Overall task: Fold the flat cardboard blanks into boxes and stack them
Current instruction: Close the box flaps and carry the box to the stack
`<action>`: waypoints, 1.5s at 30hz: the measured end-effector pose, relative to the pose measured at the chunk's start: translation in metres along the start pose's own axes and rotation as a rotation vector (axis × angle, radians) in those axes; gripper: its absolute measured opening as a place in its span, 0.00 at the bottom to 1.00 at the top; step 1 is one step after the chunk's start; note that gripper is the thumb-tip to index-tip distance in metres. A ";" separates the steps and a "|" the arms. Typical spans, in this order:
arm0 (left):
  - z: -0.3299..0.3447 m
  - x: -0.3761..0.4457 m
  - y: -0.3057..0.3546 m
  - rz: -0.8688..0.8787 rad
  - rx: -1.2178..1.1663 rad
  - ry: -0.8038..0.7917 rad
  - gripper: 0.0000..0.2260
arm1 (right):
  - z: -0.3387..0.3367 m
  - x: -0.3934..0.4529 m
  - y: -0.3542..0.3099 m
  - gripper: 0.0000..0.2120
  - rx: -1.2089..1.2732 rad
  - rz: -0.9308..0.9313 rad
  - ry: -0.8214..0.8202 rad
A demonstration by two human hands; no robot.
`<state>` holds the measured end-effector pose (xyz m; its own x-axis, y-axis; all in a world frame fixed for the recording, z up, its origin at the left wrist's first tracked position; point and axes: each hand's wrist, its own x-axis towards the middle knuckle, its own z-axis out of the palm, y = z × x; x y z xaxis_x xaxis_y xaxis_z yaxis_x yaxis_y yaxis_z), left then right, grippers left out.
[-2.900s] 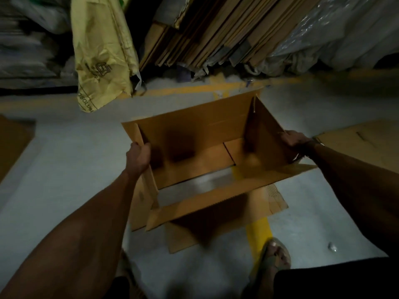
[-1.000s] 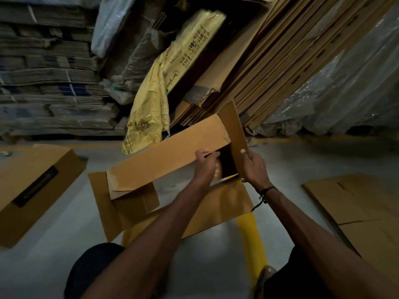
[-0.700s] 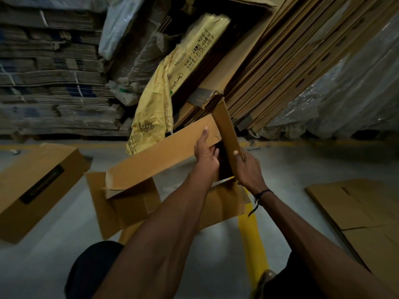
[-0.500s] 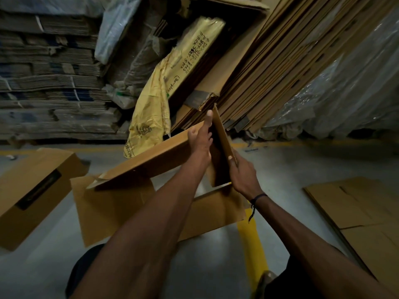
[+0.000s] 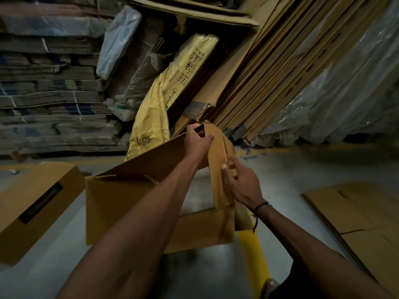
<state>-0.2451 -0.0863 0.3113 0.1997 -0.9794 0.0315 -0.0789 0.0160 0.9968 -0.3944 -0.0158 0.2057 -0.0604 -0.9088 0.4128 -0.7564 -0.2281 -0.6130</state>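
Above a grey concrete floor (image 5: 216, 275), a half-formed box (image 5: 129, 203) of plain brown corrugated cardboard is held up in front of the person, its long panels creased into angular walls and its inside hidden from view. At its far right end the left hand (image 5: 197, 141) curls round the top edge of a narrow upright end flap (image 5: 218, 169), while the right hand (image 5: 243, 184) pinches that flap lower down on its right side. A finished cardboard box (image 5: 32, 212) with a dark slot in its face lies on the floor at left, well apart. Flat blanks (image 5: 362, 216) lie on the floor at right. Behind, tall cardboard sheets (image 5: 269, 72) lean against each other, beside a crumpled yellow sack (image 5: 155, 117) with handwriting and wrinkled clear plastic sheeting (image 5: 345, 93)
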 end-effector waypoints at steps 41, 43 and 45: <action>-0.122 0.005 -0.089 -0.144 -0.393 -0.206 0.22 | -0.045 0.032 0.087 0.27 1.199 0.592 -0.059; -0.124 0.006 -0.091 -0.141 -0.394 -0.175 0.22 | -0.052 0.033 0.081 0.28 1.147 0.580 -0.083; -0.128 0.006 -0.095 -0.146 -0.404 -0.142 0.23 | -0.063 0.034 0.083 0.29 1.021 0.621 -0.047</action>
<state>-0.1114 -0.0675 0.2266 0.0425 -0.9946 -0.0945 0.3330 -0.0750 0.9399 -0.5001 -0.0434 0.2113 -0.1924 -0.9689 -0.1553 0.2617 0.1019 -0.9598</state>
